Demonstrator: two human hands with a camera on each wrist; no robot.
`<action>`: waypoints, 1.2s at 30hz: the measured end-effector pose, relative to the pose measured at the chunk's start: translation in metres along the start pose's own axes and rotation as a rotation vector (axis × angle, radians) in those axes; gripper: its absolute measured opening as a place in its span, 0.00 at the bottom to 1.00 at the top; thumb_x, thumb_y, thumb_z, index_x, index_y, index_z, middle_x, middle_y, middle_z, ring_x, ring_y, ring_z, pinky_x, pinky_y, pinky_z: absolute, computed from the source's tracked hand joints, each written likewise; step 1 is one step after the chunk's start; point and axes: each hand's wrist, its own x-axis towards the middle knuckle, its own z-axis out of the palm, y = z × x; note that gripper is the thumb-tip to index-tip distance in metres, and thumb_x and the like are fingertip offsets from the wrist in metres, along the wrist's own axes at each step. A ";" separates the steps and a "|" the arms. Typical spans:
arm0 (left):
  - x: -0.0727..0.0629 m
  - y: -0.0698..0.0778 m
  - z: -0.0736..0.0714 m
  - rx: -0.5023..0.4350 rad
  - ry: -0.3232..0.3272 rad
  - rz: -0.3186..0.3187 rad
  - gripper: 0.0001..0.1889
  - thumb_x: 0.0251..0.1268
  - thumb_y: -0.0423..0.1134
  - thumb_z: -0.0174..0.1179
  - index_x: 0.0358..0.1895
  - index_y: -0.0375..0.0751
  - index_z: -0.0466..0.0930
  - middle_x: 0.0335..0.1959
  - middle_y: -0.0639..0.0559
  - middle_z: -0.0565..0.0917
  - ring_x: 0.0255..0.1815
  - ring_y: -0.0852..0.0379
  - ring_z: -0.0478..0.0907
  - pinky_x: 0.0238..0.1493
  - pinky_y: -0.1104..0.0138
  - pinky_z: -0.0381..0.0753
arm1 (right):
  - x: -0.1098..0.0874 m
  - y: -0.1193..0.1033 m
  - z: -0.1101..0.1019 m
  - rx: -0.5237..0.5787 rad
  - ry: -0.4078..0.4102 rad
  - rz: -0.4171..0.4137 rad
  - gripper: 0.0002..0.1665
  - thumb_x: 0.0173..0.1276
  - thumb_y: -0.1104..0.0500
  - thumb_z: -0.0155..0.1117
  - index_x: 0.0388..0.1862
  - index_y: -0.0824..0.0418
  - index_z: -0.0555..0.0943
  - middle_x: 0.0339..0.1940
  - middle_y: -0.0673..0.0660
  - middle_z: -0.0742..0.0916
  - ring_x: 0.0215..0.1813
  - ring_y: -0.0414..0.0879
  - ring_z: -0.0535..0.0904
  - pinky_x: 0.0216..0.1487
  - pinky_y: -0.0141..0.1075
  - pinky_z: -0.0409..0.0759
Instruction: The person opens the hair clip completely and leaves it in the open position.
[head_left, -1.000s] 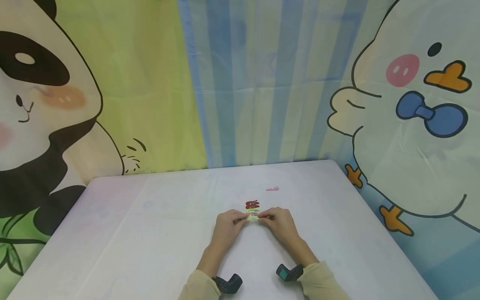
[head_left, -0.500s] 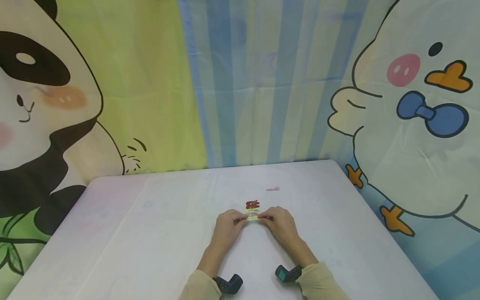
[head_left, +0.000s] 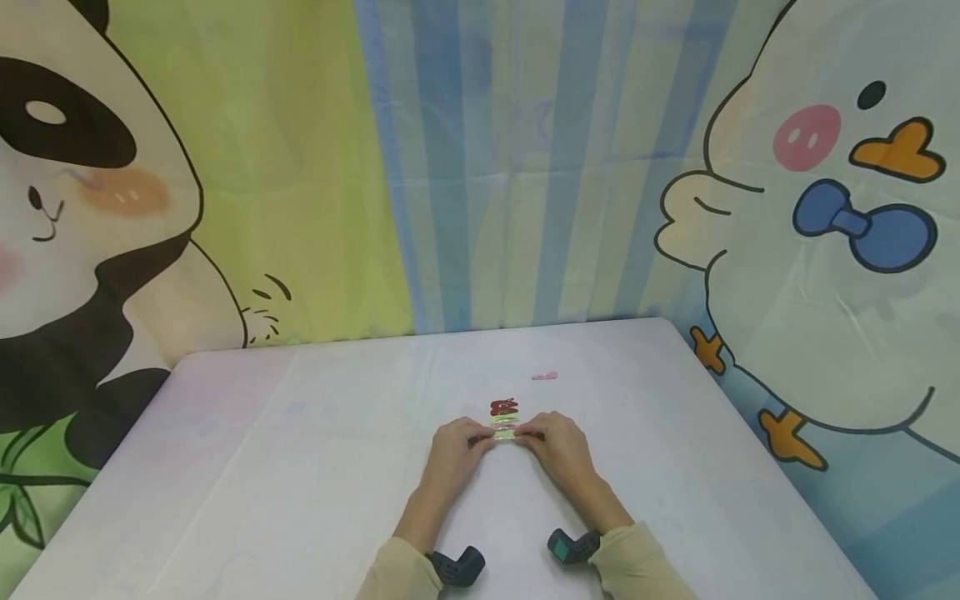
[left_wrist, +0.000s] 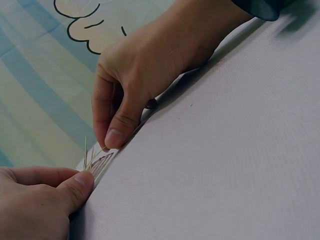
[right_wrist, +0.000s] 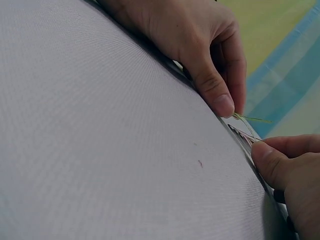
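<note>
Between both hands in the head view is a slim pale-green strip (head_left: 505,437) that looks like a hair clip. My left hand (head_left: 452,454) pinches its left end between thumb and fingers, and my right hand (head_left: 558,450) pinches its right end. In the left wrist view a thin yellow-green strand (left_wrist: 85,152) sticks up at the left fingertips. The right wrist view shows a yellow-green strand (right_wrist: 257,119) bowed between the two pinches. Just beyond the hands, red clip-like pieces (head_left: 504,407) lie in a row with green and pink ones. Fingers partly hide the row.
A single pink clip-like piece (head_left: 545,376) lies farther back on the white table (head_left: 300,483). Dark wrist devices (head_left: 459,567) sit on both wrists. A patterned cloth backdrop (head_left: 510,167) rises behind the table's far edge.
Both hands keep their pinch at the same spot. The device on the right wrist has shifted slightly to the left, and the right forearm with it. The pieces on the table look unchanged.
</note>
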 end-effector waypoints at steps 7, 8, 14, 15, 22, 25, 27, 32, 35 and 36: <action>0.002 0.000 -0.001 0.023 -0.006 -0.001 0.08 0.53 0.40 0.70 0.37 0.49 0.88 0.32 0.58 0.86 0.34 0.65 0.80 0.37 0.71 0.78 | 0.002 0.001 0.002 -0.007 -0.005 0.006 0.05 0.53 0.53 0.74 0.30 0.46 0.89 0.30 0.41 0.88 0.36 0.37 0.79 0.38 0.35 0.76; 0.002 0.000 -0.001 0.028 -0.007 -0.001 0.08 0.53 0.41 0.70 0.37 0.49 0.88 0.32 0.58 0.85 0.33 0.65 0.79 0.36 0.72 0.78 | 0.002 0.001 0.002 -0.008 -0.006 0.008 0.05 0.53 0.53 0.74 0.31 0.46 0.89 0.30 0.41 0.88 0.36 0.37 0.79 0.38 0.35 0.76; 0.002 0.001 0.000 0.035 -0.003 -0.013 0.07 0.52 0.40 0.70 0.36 0.48 0.88 0.31 0.59 0.83 0.29 0.68 0.74 0.31 0.75 0.74 | 0.002 0.002 0.003 -0.041 0.020 -0.021 0.05 0.52 0.53 0.74 0.30 0.46 0.89 0.29 0.40 0.87 0.36 0.37 0.80 0.37 0.34 0.77; 0.002 0.001 0.000 0.033 0.000 -0.015 0.07 0.52 0.40 0.70 0.36 0.48 0.88 0.31 0.59 0.83 0.29 0.68 0.74 0.31 0.75 0.74 | 0.002 0.002 0.003 -0.045 0.026 -0.030 0.05 0.52 0.53 0.74 0.30 0.47 0.89 0.28 0.40 0.87 0.35 0.37 0.80 0.37 0.34 0.77; 0.002 0.001 0.001 0.033 0.007 -0.010 0.07 0.52 0.40 0.70 0.35 0.47 0.88 0.30 0.59 0.82 0.28 0.69 0.73 0.30 0.76 0.73 | 0.001 0.001 0.003 -0.058 0.040 -0.056 0.04 0.52 0.53 0.74 0.28 0.48 0.88 0.28 0.40 0.83 0.33 0.36 0.78 0.34 0.32 0.76; 0.002 0.002 0.001 0.040 0.004 -0.014 0.07 0.52 0.40 0.70 0.35 0.47 0.88 0.30 0.59 0.82 0.28 0.69 0.72 0.29 0.76 0.73 | 0.001 0.002 0.004 -0.062 0.042 -0.057 0.04 0.52 0.53 0.74 0.28 0.48 0.89 0.28 0.40 0.83 0.32 0.35 0.78 0.34 0.31 0.76; 0.002 0.001 0.002 0.047 0.003 -0.016 0.07 0.52 0.40 0.70 0.35 0.46 0.88 0.30 0.59 0.82 0.28 0.68 0.72 0.29 0.76 0.73 | 0.001 0.002 0.005 -0.068 0.047 -0.062 0.03 0.52 0.54 0.74 0.28 0.48 0.89 0.28 0.40 0.83 0.32 0.35 0.78 0.34 0.31 0.76; 0.002 0.001 0.002 0.067 0.014 -0.011 0.07 0.52 0.40 0.70 0.35 0.46 0.88 0.29 0.58 0.81 0.28 0.68 0.73 0.29 0.75 0.74 | 0.002 0.001 0.005 -0.065 0.066 -0.070 0.03 0.52 0.55 0.74 0.28 0.49 0.89 0.27 0.40 0.83 0.31 0.35 0.78 0.33 0.31 0.76; 0.003 0.001 0.002 0.070 0.022 -0.006 0.06 0.52 0.40 0.70 0.34 0.46 0.88 0.29 0.59 0.81 0.28 0.68 0.73 0.30 0.75 0.74 | 0.002 0.001 0.004 -0.059 0.072 -0.069 0.03 0.52 0.56 0.74 0.28 0.49 0.89 0.27 0.41 0.84 0.31 0.35 0.78 0.33 0.32 0.77; 0.003 0.001 0.002 0.069 0.022 -0.008 0.06 0.52 0.40 0.70 0.34 0.46 0.88 0.29 0.59 0.81 0.28 0.68 0.73 0.29 0.76 0.73 | 0.002 0.001 0.003 -0.057 0.072 -0.067 0.03 0.52 0.56 0.74 0.28 0.49 0.89 0.27 0.41 0.84 0.31 0.36 0.78 0.33 0.32 0.77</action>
